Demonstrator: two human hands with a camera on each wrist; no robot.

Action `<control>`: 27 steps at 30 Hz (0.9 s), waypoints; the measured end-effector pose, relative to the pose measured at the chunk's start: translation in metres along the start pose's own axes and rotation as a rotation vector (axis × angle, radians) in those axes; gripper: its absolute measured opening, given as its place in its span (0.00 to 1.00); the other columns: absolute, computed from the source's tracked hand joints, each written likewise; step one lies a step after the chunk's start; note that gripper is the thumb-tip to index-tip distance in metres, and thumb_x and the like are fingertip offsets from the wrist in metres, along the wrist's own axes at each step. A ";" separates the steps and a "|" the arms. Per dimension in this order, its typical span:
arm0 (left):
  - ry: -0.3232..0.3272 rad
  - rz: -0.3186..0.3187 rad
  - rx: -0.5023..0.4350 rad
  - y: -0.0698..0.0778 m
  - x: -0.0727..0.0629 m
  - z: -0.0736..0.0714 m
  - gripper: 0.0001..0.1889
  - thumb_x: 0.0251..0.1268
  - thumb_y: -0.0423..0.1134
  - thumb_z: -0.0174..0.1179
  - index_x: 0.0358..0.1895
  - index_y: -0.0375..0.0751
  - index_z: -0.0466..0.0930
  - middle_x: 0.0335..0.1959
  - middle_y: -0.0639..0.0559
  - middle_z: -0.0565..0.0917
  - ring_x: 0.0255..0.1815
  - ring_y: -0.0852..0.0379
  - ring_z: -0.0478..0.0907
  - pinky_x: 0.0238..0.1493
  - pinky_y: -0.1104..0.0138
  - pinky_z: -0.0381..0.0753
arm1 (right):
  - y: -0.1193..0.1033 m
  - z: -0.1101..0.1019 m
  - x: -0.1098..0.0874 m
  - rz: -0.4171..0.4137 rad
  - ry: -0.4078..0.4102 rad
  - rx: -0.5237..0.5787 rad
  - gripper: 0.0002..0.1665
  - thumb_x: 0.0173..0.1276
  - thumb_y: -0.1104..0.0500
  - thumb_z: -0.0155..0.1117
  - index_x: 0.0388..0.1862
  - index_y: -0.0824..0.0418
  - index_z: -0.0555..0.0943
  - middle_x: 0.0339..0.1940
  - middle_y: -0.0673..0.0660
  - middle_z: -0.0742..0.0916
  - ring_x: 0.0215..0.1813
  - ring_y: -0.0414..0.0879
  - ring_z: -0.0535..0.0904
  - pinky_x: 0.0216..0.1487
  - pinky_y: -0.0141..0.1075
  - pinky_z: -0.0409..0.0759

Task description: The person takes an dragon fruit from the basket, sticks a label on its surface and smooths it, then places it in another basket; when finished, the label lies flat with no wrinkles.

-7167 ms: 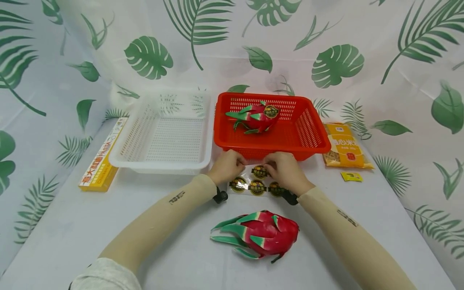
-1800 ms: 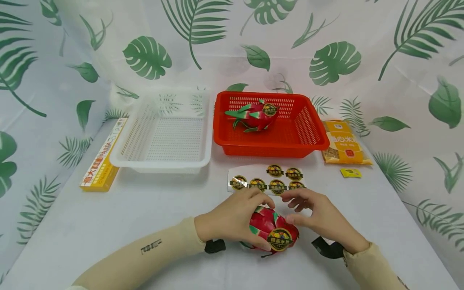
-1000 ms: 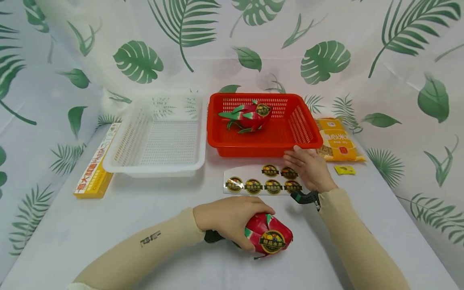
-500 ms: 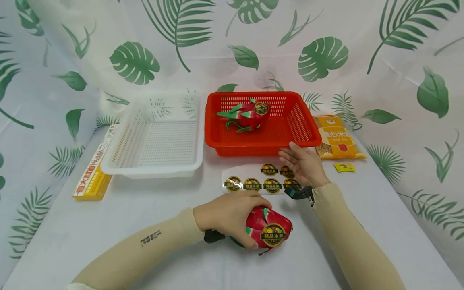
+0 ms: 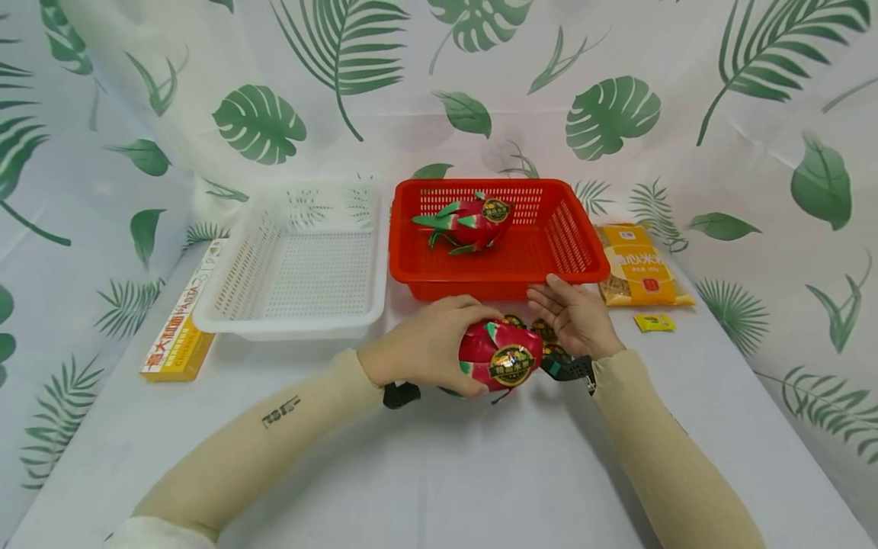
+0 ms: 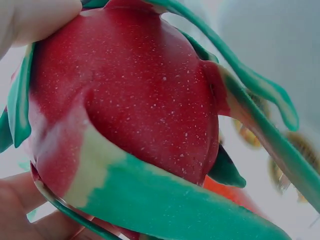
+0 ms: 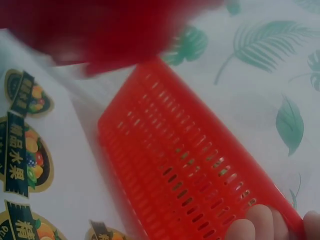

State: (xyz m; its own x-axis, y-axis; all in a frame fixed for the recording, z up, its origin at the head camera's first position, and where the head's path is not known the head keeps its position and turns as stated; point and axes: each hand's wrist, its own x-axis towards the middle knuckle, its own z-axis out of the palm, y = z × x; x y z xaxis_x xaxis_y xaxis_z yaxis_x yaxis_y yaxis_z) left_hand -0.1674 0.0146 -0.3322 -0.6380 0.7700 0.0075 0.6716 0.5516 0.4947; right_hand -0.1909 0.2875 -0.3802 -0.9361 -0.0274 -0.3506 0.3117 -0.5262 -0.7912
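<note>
My left hand (image 5: 432, 343) grips a red dragon fruit (image 5: 490, 351) with green leaf tips and a round black-and-gold sticker (image 5: 511, 365) facing up. The fruit is held over the sticker sheet (image 7: 65, 150), covering much of it in the head view. My right hand (image 5: 578, 316) holds the front rim of the red basket (image 5: 507, 272) near its right corner, thumb at the rim and fingers against the outer wall. Inside that basket lies another stickered dragon fruit (image 5: 473, 223). In the left wrist view, the held fruit (image 6: 135, 90) fills most of the frame.
A white basket (image 5: 295, 324) stands to the left of the red one, with a pasta box (image 5: 181, 328) beside it. On the right lie a yellow food bag (image 5: 645, 267) and a small yellow packet (image 5: 655, 323). Leaf-printed cloth rises behind and at both sides.
A sticker has appeared on the near fruit. My left hand has grasped that fruit and carried it forward to the sticker sheet. My right hand has left the fruit for the red basket's rim.
</note>
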 end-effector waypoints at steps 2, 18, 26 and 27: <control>0.028 -0.006 0.009 -0.002 0.004 -0.010 0.47 0.47 0.57 0.79 0.74 0.51 0.71 0.64 0.54 0.78 0.62 0.58 0.73 0.52 0.67 0.86 | 0.000 -0.001 0.000 0.012 0.004 0.000 0.11 0.76 0.53 0.64 0.49 0.58 0.81 0.39 0.51 0.94 0.43 0.42 0.92 0.50 0.31 0.88; 0.168 -0.104 0.090 -0.030 0.058 -0.080 0.48 0.49 0.61 0.75 0.74 0.46 0.69 0.66 0.53 0.79 0.65 0.55 0.73 0.64 0.61 0.83 | 0.004 0.001 0.003 -0.037 -0.020 -0.051 0.10 0.78 0.53 0.61 0.46 0.58 0.83 0.38 0.51 0.93 0.40 0.41 0.90 0.50 0.31 0.88; 0.101 -0.143 0.106 -0.038 0.094 -0.096 0.46 0.52 0.56 0.75 0.75 0.46 0.69 0.64 0.54 0.80 0.61 0.57 0.74 0.60 0.65 0.83 | 0.004 0.001 0.002 -0.036 -0.010 -0.093 0.12 0.78 0.52 0.61 0.48 0.59 0.84 0.37 0.49 0.93 0.39 0.40 0.89 0.49 0.29 0.88; 0.088 -0.150 0.111 -0.039 0.098 -0.097 0.45 0.52 0.56 0.75 0.74 0.46 0.69 0.63 0.55 0.80 0.60 0.58 0.74 0.60 0.65 0.83 | 0.004 0.001 0.002 -0.036 -0.007 -0.098 0.13 0.78 0.51 0.61 0.48 0.59 0.84 0.37 0.49 0.93 0.39 0.40 0.89 0.49 0.29 0.88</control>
State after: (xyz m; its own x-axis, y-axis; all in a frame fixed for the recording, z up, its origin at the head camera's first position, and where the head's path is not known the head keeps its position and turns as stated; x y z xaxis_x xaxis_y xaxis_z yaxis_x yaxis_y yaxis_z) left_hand -0.2928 0.0375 -0.2662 -0.7613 0.6481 0.0193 0.6007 0.6939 0.3970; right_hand -0.1920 0.2850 -0.3836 -0.9480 -0.0161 -0.3180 0.2921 -0.4416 -0.8484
